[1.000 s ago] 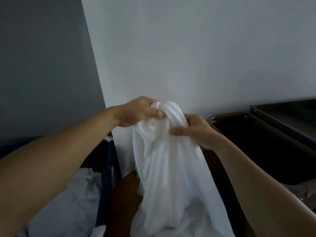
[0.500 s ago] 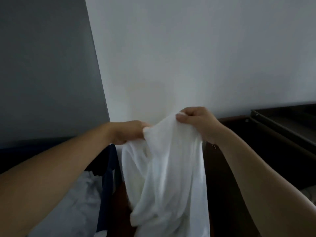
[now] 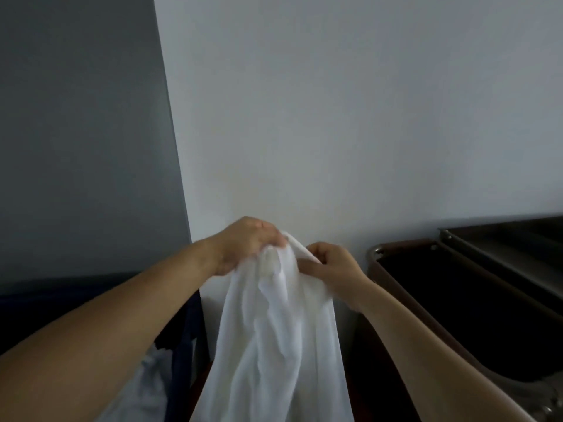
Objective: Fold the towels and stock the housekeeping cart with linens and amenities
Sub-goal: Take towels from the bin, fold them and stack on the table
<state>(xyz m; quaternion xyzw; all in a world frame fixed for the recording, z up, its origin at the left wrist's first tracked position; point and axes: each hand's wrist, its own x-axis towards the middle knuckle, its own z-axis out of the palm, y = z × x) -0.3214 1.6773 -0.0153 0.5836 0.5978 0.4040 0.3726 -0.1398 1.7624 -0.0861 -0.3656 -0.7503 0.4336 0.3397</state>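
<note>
Low at left, pale linen (image 3: 146,388) heaped in a dark-blue hamper (image 3: 182,360). Between the forearms, white towel (image 3: 274,336) hanging down out of sight. Bunched at its top in left hand (image 3: 243,245), fingers curled over the cloth; pinched just beside by right hand (image 3: 333,269). Farther right, brown-rimmed cart (image 3: 405,242) against pale wall (image 3: 335,117).

White wall (image 3: 365,117) ctr, grey wall (image 3: 76,132) lft.
</note>
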